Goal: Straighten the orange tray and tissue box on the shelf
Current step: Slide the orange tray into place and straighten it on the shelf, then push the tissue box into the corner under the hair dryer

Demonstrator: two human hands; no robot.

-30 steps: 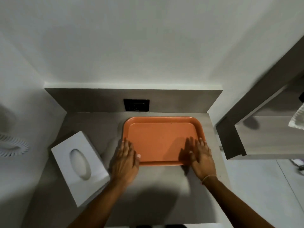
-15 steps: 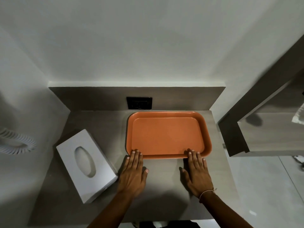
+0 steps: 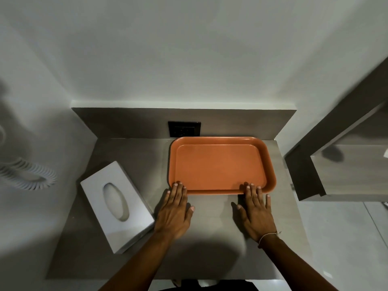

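Both of my hands lie flat and spread on the shelf, gripping nothing. The left hand has its fingertips touching the near left corner of the orange tray; the right hand has its fingertips resting on the near rim toward the right corner.

The tray sits at about 1 o'clock from my hands, its far edge close against the back panel, just below the dark wall socket. Its long sides look roughly parallel to the back edge of the shelf, so I judge the tray part done or nearly so.

The tissue box lies at 9 o'clock from my left hand, just beside it but not touched. It is plainly turned at an angle, its far end swung toward 11 o'clock, so squaring it up is what is left.

I can read no brand, label or writing anywhere: the box is plain white with an oval opening, and the tray is bare.
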